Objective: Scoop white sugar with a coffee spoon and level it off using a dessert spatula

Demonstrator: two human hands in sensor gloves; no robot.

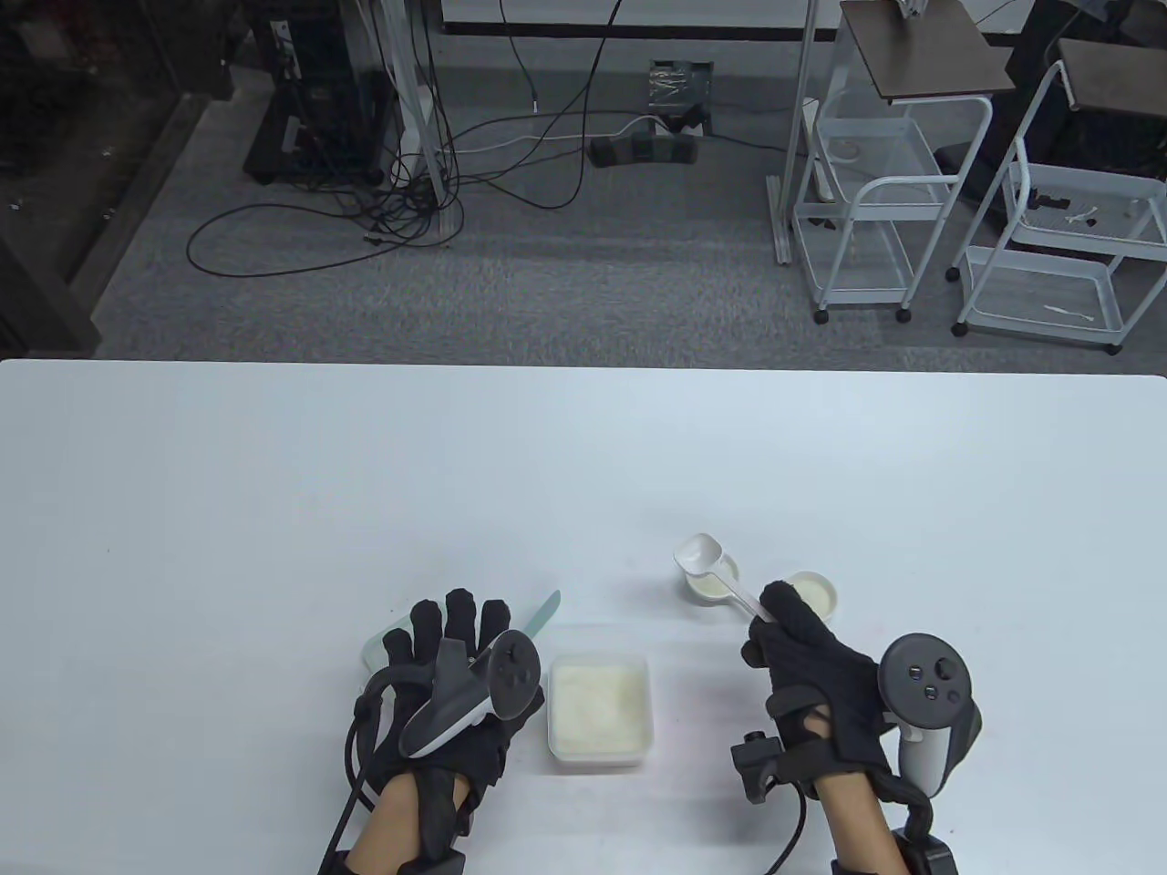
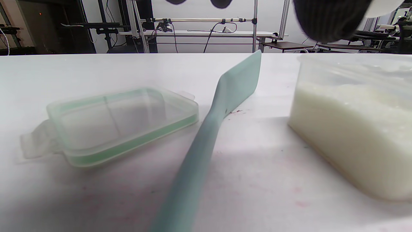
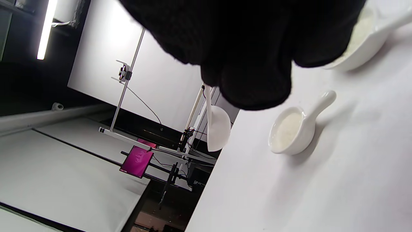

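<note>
My right hand [image 1: 802, 652] pinches the handle of the white coffee spoon [image 1: 699, 553]; its bowl is held up, past a small white dish [image 1: 707, 588], and looks empty. The spoon also shows in the right wrist view [image 3: 217, 129]. The open tub of white sugar [image 1: 599, 711] sits between my hands and shows in the left wrist view [image 2: 351, 129]. My left hand [image 1: 456, 665] is spread open over the handle of the mint-green dessert spatula [image 1: 547, 611]. In the left wrist view the spatula [image 2: 222, 106] lies flat on the table, ungripped.
The tub's clear lid [image 2: 122, 122] lies left of the spatula, partly under my left hand [image 1: 376, 649]. A second white dish [image 1: 816, 592] with sugar sits by my right fingers. The small handled dish [image 3: 291, 129] holds sugar.
</note>
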